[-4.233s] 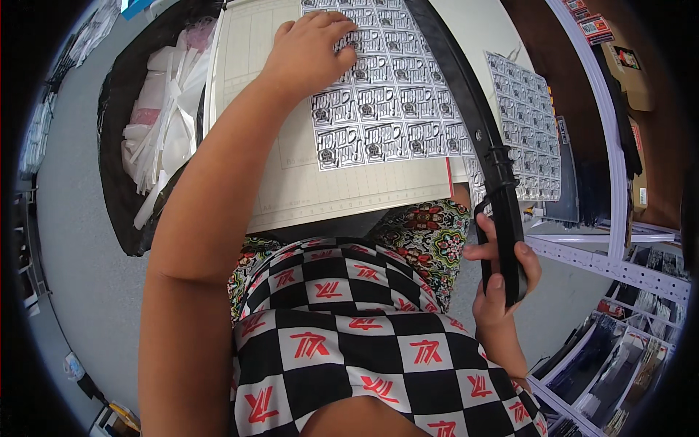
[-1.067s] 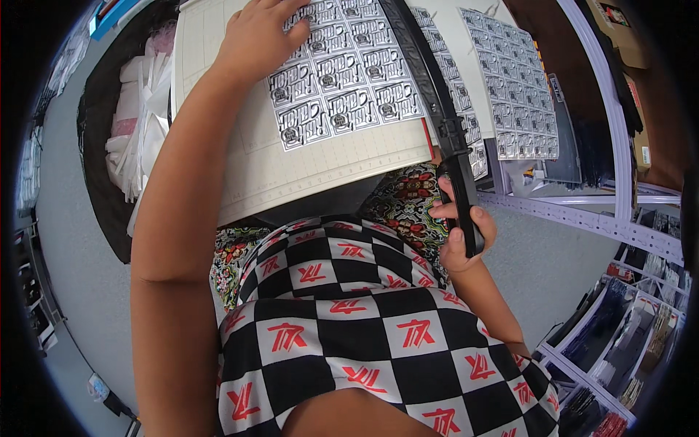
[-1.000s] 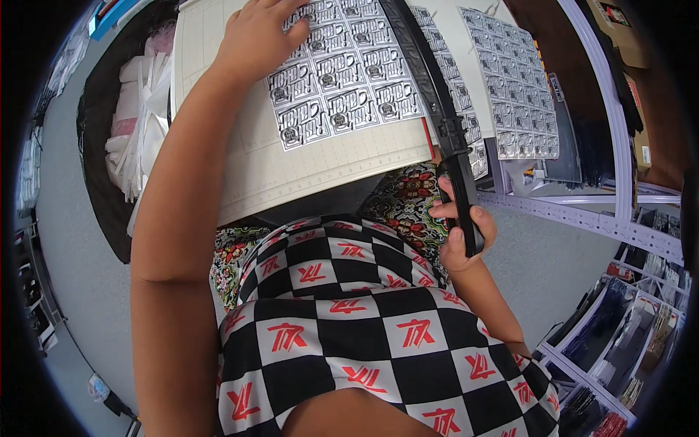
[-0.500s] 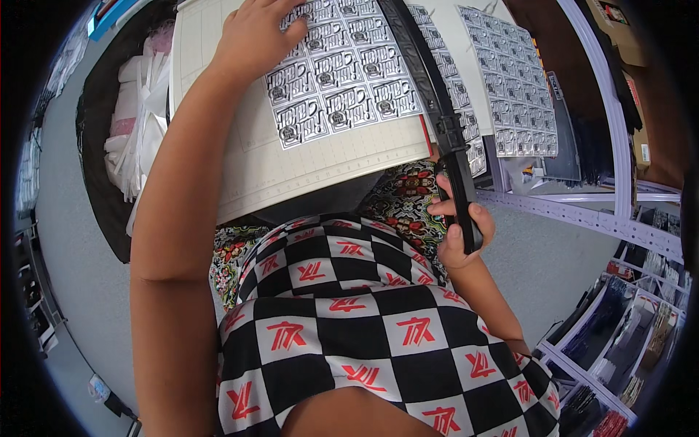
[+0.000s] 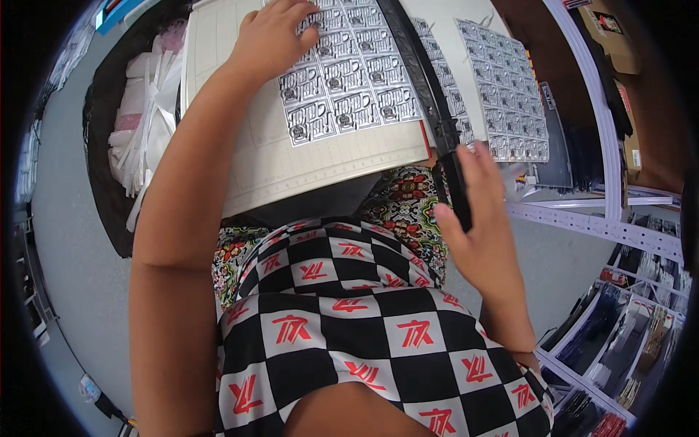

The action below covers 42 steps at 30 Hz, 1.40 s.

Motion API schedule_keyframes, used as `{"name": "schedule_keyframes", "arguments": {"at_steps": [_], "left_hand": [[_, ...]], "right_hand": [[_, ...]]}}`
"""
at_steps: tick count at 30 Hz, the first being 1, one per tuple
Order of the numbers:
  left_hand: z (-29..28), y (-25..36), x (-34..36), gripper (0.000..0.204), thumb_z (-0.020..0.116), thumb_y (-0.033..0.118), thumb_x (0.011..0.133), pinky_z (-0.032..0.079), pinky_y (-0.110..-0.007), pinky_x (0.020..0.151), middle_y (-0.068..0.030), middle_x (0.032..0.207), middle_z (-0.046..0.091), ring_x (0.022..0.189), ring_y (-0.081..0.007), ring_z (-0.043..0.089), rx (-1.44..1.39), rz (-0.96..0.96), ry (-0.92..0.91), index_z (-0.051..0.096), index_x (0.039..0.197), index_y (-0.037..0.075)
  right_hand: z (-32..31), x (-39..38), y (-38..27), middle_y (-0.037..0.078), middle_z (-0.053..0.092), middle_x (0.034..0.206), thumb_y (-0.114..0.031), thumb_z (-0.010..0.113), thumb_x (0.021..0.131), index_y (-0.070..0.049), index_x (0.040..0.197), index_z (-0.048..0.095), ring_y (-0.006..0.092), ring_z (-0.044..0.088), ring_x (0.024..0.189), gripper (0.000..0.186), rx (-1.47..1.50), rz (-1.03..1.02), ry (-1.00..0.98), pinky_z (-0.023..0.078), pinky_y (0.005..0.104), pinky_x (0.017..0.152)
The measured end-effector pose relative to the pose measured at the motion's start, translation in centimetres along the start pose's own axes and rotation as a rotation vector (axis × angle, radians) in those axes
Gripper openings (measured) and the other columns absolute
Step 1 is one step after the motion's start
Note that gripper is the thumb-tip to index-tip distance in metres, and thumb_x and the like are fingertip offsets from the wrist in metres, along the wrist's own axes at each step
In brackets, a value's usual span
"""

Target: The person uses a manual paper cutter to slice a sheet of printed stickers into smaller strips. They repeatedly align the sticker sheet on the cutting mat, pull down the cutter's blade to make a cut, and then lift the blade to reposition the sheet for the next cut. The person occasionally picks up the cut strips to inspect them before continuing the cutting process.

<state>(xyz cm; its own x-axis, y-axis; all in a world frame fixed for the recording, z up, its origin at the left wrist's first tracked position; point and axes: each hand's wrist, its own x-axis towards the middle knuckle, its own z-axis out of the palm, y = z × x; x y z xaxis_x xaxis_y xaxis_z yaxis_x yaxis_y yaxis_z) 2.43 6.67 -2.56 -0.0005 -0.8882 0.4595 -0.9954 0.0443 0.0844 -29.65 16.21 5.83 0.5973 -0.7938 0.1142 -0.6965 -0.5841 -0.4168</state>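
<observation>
A paper cutter [image 5: 313, 162] with a cream ruled board lies in front of me, and a sheet of black-and-silver printed labels [image 5: 353, 80] rests on it. My left hand [image 5: 280, 36] lies on the sheet's left side, its fingers stretched out. Along the sheet's right edge runs the cutter's black blade arm [image 5: 416, 65], lowered, with its handle [image 5: 453, 191] pointing toward me. Beside that handle is my right hand [image 5: 482, 229], fingers extended and thumb apart, holding nothing. It partly hides the handle; whether it touches it I cannot tell.
Right of the blade lie a strip of similar labels [image 5: 439, 62] and another label sheet [image 5: 506, 95]. A black bag [image 5: 98, 146] with white and pink scraps [image 5: 149, 109] stands at left. Lilac metal shelving [image 5: 575, 218] with filled bins is at right.
My right hand has let go of the cutter's handle, and its fingers have opened and straightened. My left hand stays on the label sheet.
</observation>
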Motion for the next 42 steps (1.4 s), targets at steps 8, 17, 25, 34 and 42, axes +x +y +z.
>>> {"name": "schedule_keyframes", "arguments": {"at_steps": [8,17,25,34,42], "left_hand": [[-2.4,10.1,-1.4,0.049,0.045,0.035,0.083,0.025,-0.046,0.099,-0.0126,0.13,0.038,0.125,-0.0273,0.029,-0.001,0.103,-0.038,0.043,0.123,0.007],[-1.0,12.8,-3.3,0.061,0.042,0.042,0.083,0.023,-0.045,0.101,-0.0157,0.134,0.033,0.127,-0.0273,0.026,-0.052,0.045,-0.132,0.036,0.127,0.0],[-0.8,12.5,-3.4,0.062,0.042,0.043,0.083,0.023,-0.045,0.101,-0.0158,0.133,0.034,0.126,-0.0274,0.027,-0.021,0.062,-0.122,0.035,0.127,0.0],[-1.0,12.8,-3.2,0.063,0.038,0.045,0.084,0.021,-0.044,0.102,-0.0149,0.136,0.029,0.128,-0.0265,0.024,-0.03,0.045,-0.161,0.034,0.128,0.0],[-0.8,12.6,-3.2,0.063,0.038,0.045,0.084,0.022,-0.043,0.101,-0.0155,0.135,0.031,0.127,-0.0267,0.025,-0.042,0.041,-0.146,0.034,0.128,-0.001]], "right_hand": [[1.2,0.0,0.5,0.029,0.032,0.127,-0.005,0.044,0.08,-0.004,0.133,0.024,0.0422,0.039,0.112,0.056,-0.017,0.084,-0.037,0.037,0.04,0.091],[1.4,0.1,-0.1,0.025,0.034,0.128,-0.003,0.034,0.084,0.0,0.132,0.024,0.0374,0.035,0.119,0.049,-0.021,0.179,-0.077,0.028,0.0368,0.098],[-0.5,1.1,-0.5,0.024,0.028,0.131,-0.018,0.055,0.079,-0.004,0.133,0.025,0.0438,0.028,0.119,0.063,-0.243,-0.047,0.1,0.026,0.0489,0.095],[1.2,2.4,-0.6,0.024,0.016,0.137,-0.036,0.069,0.066,-0.008,0.133,0.027,0.0465,0.019,0.124,0.084,-0.31,-0.054,0.137,0.023,0.0542,0.094],[1.4,2.7,-0.5,0.026,0.016,0.137,-0.034,0.074,0.061,-0.009,0.133,0.026,0.0488,0.019,0.122,0.09,-0.344,-0.071,0.121,0.024,0.0559,0.094]]}}
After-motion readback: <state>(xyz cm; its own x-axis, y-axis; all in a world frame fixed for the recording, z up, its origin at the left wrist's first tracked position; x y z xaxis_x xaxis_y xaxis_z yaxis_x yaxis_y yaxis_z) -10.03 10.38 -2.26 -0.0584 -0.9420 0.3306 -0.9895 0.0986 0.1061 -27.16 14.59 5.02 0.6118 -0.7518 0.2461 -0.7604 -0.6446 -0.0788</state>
